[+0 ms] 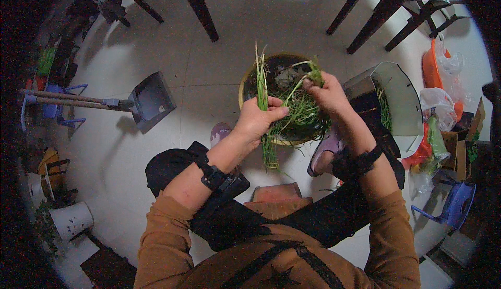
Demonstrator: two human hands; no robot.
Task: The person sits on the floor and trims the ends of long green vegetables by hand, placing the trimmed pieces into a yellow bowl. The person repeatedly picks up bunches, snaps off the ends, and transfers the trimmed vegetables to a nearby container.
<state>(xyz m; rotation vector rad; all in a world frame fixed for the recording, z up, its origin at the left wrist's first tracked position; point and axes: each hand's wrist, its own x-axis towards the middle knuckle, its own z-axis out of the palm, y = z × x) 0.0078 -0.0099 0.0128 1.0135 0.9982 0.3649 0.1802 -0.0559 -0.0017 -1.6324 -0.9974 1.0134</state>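
Observation:
My left hand [254,119] is closed around a bunch of thin green stalks [261,83], which look like chives. Their pale ends point away from me and the leafy ends hang below the fist. Between my right thumb and fingers is a small crumpled tuft of greens [315,70]; my right hand [329,95] is up and to the right of the left one. A pale green stem runs between the two hands. Under both hands stands a round bin with a yellow rim [242,89], holding loose green trimmings [303,111] and other scraps hard to make out.
By my right leg is a pale container [405,105] with more greens [384,107] inside. An orange basin [429,66], plastic bags [438,107] and a blue stool [458,205] line the right. A long-handled dustpan [154,101] is at left. Dark furniture legs [199,11] stand ahead.

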